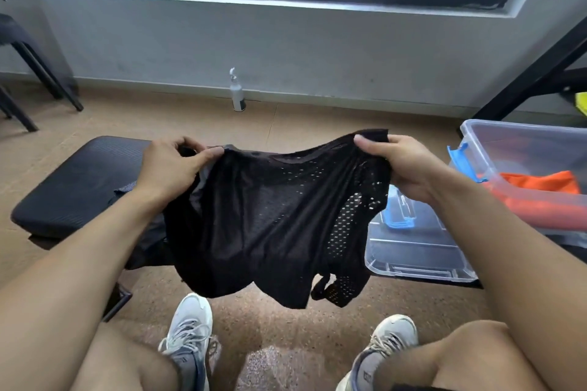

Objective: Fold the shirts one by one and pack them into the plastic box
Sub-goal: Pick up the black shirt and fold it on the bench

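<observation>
One padded black bench surface (79, 181) runs across the middle of the view, its rounded left end plainly visible. One black perforated mesh shirt (270, 219) is held in the air above the surface's near edge, stretched flat between both hands. Its long axis lies left to right along the gripped upper hem; the body hangs downward toward the floor, with a punched-hole panel on its right side and a loose strap dangling at the lower right corner.

One clear plastic storage box (521, 143) with blue latches sits at the right end of the surface, tilted, with one folded orange garment (543, 187) inside it. One clear plastic lid (413, 251) with a blue clip lies flat just left of the box, at the surface's near edge, partly hidden behind the shirt.

The left hand (171, 168) pinches the shirt's upper left corner, fingers curled over the fabric. The right hand (403, 165) grips the upper right corner, thumb on top, fingers folded beneath.

Two grey trainers (190, 336) rest on the brown floor. One white spray bottle (236, 92) stands against the far wall.
</observation>
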`<act>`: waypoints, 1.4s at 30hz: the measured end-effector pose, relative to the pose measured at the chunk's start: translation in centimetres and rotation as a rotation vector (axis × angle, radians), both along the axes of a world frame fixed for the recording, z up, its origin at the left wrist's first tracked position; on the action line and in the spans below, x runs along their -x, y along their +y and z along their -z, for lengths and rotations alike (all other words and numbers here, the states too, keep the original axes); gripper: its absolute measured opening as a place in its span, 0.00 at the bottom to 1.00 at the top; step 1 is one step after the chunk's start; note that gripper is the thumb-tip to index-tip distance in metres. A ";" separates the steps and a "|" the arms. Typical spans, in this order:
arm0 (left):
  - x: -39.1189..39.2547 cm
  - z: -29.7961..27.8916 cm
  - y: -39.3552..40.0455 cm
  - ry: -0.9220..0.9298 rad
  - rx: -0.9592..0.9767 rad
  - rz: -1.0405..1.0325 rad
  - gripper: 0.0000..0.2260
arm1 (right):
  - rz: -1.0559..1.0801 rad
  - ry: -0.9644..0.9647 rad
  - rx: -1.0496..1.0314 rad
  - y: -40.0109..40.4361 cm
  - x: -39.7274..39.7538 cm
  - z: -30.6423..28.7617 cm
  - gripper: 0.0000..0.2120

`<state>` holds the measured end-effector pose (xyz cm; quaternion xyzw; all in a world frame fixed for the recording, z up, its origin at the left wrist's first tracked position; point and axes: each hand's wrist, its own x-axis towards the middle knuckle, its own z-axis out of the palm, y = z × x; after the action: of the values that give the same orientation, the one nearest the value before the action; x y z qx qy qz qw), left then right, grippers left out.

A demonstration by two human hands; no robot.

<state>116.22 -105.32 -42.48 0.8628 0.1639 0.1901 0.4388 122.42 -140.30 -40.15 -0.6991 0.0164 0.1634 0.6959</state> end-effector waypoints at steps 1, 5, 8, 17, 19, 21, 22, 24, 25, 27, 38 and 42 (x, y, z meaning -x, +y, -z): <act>0.1 -0.1 0.2 0.044 -0.021 0.015 0.18 | 0.099 0.009 -0.056 0.0 -0.2 -0.1 0.13; 1.0 -1.3 1.4 0.332 -0.233 0.078 0.29 | 0.468 -0.040 -0.157 -0.6 -0.9 -0.1 0.07; 1.9 -2.3 2.4 0.518 -0.353 0.136 0.32 | 0.623 -0.136 -0.182 -1.1 -1.1 -0.2 0.07; 3.9 -2.6 -0.8 0.289 0.768 0.134 0.06 | 0.443 -0.113 -0.089 3.2 1.3 -1.5 0.06; 3.5 -2.7 -3.2 0.182 0.879 0.118 0.04 | 0.302 -0.152 0.027 6.0 3.1 -1.0 0.07; 3.4 -2.9 -5.5 0.126 0.943 0.122 0.02 | 0.173 -0.236 0.164 8.7 5.0 0.2 0.08; 3.5 -2.9 -6.3 0.119 0.972 0.142 0.03 | 0.105 -0.278 0.217 10.0 5.9 0.7 0.08; 3.8 -2.8 -7.4 0.114 0.999 0.180 0.03 | -0.008 -0.358 0.286 11.9 7.4 1.5 0.07; 3.9 -2.7 -7.5 0.105 0.996 0.188 0.02 | -0.044 -0.400 0.321 12.5 7.9 1.7 0.07; 4.3 -2.8 -7.5 0.082 0.994 0.192 0.04 | -0.073 -0.492 0.396 12.9 8.7 1.6 0.08; 5.2 -2.9 -6.6 0.040 0.893 0.302 0.17 | -0.472 -0.497 0.358 12.6 9.8 1.2 0.23; 4.8 -2.7 -5.3 0.009 0.829 0.325 0.11 | -0.393 -0.505 0.362 11.7 9.0 1.2 0.27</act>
<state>111.44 -110.65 -39.80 0.6294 0.0907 0.0331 0.7711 113.41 -128.58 -41.36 -0.8191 -0.2618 0.1107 0.4983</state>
